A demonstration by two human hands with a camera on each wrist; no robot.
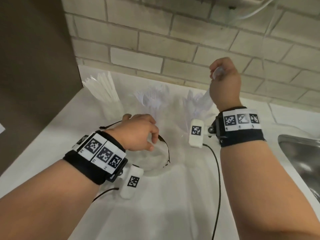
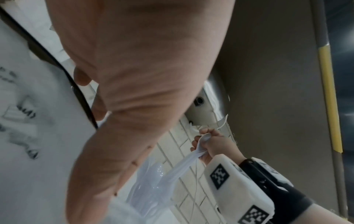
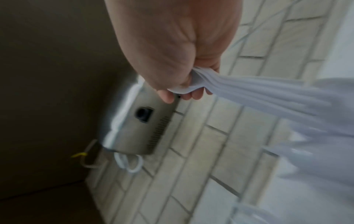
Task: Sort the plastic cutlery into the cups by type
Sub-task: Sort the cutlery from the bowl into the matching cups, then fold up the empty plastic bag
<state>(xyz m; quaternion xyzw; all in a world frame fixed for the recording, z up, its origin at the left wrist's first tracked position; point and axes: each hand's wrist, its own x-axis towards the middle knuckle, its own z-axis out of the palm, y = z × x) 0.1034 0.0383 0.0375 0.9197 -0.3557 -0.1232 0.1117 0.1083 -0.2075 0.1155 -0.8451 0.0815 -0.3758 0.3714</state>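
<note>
Three clear cups stand at the back of the white counter: knives (image 1: 105, 90) on the left, forks (image 1: 152, 99) in the middle, spoons (image 1: 195, 108) on the right. My right hand (image 1: 214, 73) is raised over the right cup and grips a bundle of clear cutlery (image 3: 249, 91) by one end. The bundle (image 2: 184, 163) fans downward toward that cup. My left hand (image 1: 152, 141) sits nearer me, its fingers curled on the black-edged rim of a clear plastic bag (image 1: 162, 153) lying on the counter. What the bag holds is not visible.
A brown cabinet side (image 1: 34, 66) bounds the counter on the left, and a tiled wall (image 1: 173, 40) runs behind the cups. A steel sink (image 1: 301, 161) opens at the right. Black wrist-camera cables (image 1: 217, 170) trail over the counter. A metal box (image 3: 141, 125) is mounted above on the wall.
</note>
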